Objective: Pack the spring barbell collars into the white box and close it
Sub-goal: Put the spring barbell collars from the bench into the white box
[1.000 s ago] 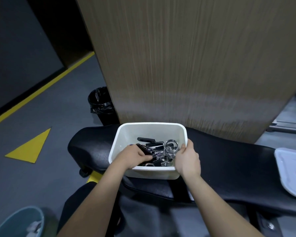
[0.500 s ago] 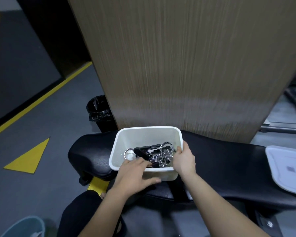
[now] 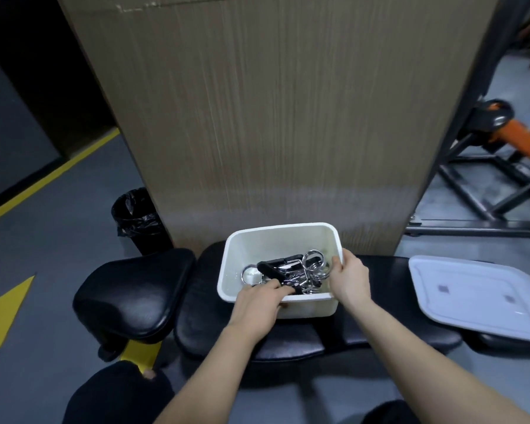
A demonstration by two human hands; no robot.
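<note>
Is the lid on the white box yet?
No, the white box is open with the spring collars showing inside, and the lid lies apart on the bench to its right.

One head-worn wide-angle view looks forward and steeply down, close over a black padded bench that crosses the lower frame. Both forearms reach in from the bottom edge. A wood-grain panel fills the upper middle, straight ahead; lens distortion probably bends its edges
</note>
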